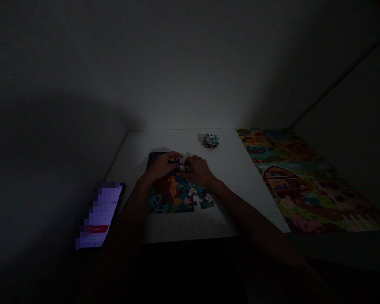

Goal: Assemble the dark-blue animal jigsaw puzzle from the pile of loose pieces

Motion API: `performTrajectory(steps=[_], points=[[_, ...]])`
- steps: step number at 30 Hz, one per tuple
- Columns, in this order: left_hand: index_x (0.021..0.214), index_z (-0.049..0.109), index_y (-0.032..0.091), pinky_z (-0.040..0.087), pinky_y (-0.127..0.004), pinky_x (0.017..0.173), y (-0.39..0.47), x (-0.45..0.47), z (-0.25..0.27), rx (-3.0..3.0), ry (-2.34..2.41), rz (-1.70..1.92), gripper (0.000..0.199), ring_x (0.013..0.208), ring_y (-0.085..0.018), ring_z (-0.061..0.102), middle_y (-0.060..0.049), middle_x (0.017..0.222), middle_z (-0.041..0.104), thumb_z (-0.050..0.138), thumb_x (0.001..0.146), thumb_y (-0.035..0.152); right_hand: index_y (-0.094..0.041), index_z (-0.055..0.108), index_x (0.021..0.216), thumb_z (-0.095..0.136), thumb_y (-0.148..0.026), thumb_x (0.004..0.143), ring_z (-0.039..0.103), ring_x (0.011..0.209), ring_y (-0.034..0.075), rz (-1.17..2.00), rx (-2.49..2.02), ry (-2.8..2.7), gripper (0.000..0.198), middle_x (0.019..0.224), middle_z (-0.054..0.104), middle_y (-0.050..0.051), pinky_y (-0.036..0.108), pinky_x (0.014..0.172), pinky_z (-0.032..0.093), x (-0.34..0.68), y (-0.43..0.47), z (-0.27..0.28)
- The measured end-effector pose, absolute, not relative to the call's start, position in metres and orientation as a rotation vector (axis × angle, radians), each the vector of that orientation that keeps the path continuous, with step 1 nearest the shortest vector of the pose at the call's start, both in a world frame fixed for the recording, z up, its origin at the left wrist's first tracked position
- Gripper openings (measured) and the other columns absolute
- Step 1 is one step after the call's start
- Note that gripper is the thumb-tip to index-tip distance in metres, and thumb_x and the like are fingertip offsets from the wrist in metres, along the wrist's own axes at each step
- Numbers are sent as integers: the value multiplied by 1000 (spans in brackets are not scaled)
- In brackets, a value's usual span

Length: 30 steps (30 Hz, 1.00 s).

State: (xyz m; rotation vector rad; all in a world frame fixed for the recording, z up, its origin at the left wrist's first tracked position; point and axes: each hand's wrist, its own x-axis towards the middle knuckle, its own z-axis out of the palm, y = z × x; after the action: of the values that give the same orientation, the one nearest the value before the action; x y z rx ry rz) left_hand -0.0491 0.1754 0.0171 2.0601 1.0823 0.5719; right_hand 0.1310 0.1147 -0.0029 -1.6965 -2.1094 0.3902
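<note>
A partly assembled jigsaw puzzle (169,196) lies on the white tabletop, with a dark blue top and printed animals and plants below. Its lower right edge has a gap where white shows through. My left hand (163,165) rests over the puzzle's upper left part, thumb and fingers apart, with printed picture visible between them. Facing it, my right hand (198,169) is over the upper right part, fingers curled toward the thumb around what looks like a small puzzle piece (186,169). Dim light and the fingers hide most of that piece.
A small stack of puzzle pieces (210,141) sits on the white tabletop (237,185) behind my right hand. To the right lie a farm picture (307,198) and an animal picture (275,145). A lit phone (103,215) is at the left. Walls rise behind the table.
</note>
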Motion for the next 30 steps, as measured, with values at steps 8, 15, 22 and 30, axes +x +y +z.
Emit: performTrajectory(steps=[8,15,22,30], points=[[105,69,19,48,-37,99,176,-45,14,2054,1050,580,26,106,-21,64,-6,113,70,56,83,19,-15,58,110,63,-58,82,53,102,28,342,-1744,-2149,51,111,60,14,38,85,38,124,110,-1],[110,68,24,48,-39,98,179,-60,25,2007,933,500,32,109,-23,63,-5,117,69,66,78,24,-15,58,108,67,-61,78,54,98,27,371,-1741,-2135,56,108,60,13,36,82,38,125,111,0],[105,70,21,51,-38,91,175,-49,23,1929,1097,600,26,100,-22,65,-6,108,72,59,82,23,-18,63,102,66,-58,81,52,102,26,413,-1676,-2120,46,106,60,11,36,85,36,126,112,-4],[113,69,19,47,-26,62,181,-47,22,1921,1215,689,34,68,-14,59,-4,85,69,53,84,26,-19,63,103,70,-55,79,53,104,27,427,-1641,-2137,44,109,60,10,36,85,35,128,114,-5]])
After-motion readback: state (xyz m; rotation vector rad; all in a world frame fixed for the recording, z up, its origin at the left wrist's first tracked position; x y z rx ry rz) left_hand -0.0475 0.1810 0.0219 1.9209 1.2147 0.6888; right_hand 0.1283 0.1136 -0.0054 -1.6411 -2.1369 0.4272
